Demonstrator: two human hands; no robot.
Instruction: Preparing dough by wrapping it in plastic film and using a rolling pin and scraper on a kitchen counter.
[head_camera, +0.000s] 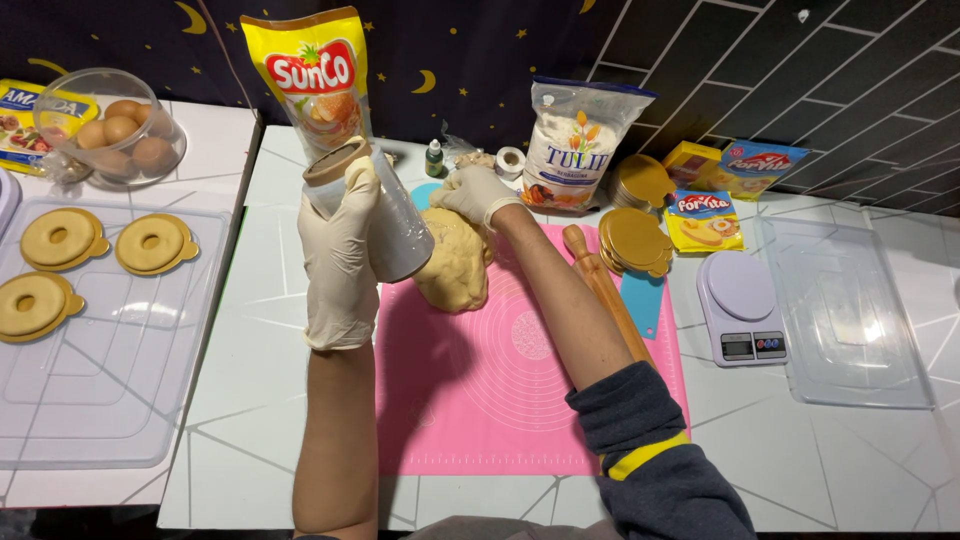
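Near the middle of the frame the left hand (340, 255), in a pale glove, is closed around a roll of clear cling film (375, 210) and holds it upright above the desk (270, 400), the brown cardboard core end turned up. Just to its right, the right hand (478, 192), also gloved, lies with spread fingers on the top of a lump of yellow dough (455, 262); it presses on the dough rather than gripping it. The dough sits on the upper left part of a pink baking mat (500, 390) in the centre of the frame.

A wooden rolling pin (606, 292) lies slantwise along the mat's right side, with a blue scraper (642, 300) beside it and a stack of gold round boards (635, 240) above. Further right stand a small kitchen scale (741, 305) and a clear plastic lid (845, 315). At the upper centre are a yellow oil pouch (310, 75) and a bag of flour (572, 145). At the left, a clear tray (110, 370) carries three ring-shaped dough pieces (150, 243) on gold boards, and a bowl of eggs (112, 125) sits in the upper left corner.
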